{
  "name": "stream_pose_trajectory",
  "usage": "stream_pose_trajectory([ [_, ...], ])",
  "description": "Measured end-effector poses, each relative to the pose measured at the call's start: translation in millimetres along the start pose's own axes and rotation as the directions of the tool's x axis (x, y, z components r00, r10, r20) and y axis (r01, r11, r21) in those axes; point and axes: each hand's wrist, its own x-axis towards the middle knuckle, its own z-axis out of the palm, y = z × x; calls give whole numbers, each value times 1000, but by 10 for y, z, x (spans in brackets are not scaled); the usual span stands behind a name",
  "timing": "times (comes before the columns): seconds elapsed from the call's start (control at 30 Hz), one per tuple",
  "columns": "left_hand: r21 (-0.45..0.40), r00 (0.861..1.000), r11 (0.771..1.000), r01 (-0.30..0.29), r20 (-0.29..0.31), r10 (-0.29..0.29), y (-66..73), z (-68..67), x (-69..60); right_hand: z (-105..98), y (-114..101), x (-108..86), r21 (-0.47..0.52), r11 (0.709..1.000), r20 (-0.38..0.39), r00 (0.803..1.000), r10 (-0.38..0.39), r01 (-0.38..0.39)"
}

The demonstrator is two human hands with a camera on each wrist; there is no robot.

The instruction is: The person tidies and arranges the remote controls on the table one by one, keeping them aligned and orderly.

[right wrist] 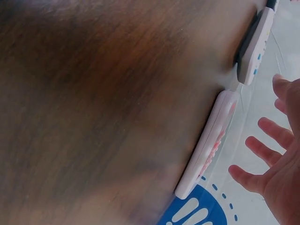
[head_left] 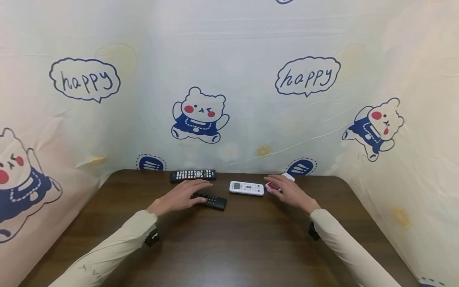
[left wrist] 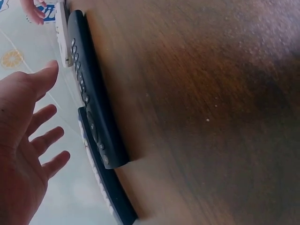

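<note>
In the head view, the left hand (head_left: 183, 195) covers part of the near black remote (head_left: 215, 202), and the right hand (head_left: 289, 191) part of the red-and-white remote (head_left: 273, 185). Lettering on the far black remote (head_left: 193, 175) is too small to read; the left edge cuts off a bear print (head_left: 31, 192).

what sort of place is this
Probably a small screened-off indoor booth: a bear-print sheet lines the back and both sides of a wooden table, where several remotes lie.
</note>
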Motion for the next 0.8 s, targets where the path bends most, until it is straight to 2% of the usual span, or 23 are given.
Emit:
stream_pose_trajectory([
  [0.23, -13, 999, 1000, 24, 21, -24, -27, 96, -35, 42, -72, 3, 14, 1000, 0, 1000, -4, 4],
  [0.37, -37, 998, 998, 51, 32, -50, -17, 78, -23, 78, -116, 22, 55, 998, 26, 1000, 7, -8],
  [0.5, -52, 997, 997, 55, 54, -52, -2, 50, 22, 94, -128, 56, 62, 998, 29, 999, 17, -19],
  [0.8, -48, 996, 997, 54, 69, -50, -71, 38, 40, 150, -169, 180, 39, 998, -14, 999, -43, 43],
])
